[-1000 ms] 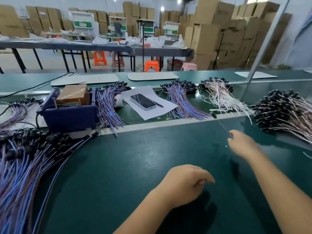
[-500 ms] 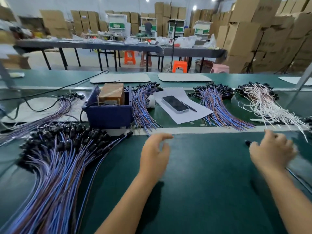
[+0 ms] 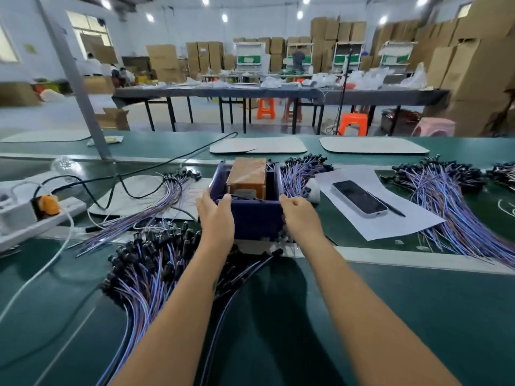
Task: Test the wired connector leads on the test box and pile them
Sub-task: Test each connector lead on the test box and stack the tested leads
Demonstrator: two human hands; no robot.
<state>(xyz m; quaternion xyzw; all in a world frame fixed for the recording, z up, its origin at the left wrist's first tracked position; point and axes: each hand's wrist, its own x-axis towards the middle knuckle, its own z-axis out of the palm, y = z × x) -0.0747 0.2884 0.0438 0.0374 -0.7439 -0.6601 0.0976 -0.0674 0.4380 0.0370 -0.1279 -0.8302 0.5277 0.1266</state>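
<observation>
Here, centre frame: left hand and right hand clasping the near corners of the blue bin, fingers curled on its walls. Inside, the copper-coloured test box. Lower left, touching the bin's front: heaped purple connector leads.

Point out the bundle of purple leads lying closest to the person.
The big pile of leads on the near green mat, under the left forearm. Its black connectors reach toward the blue bin; the other bundles lie beyond the pale strip.
</observation>
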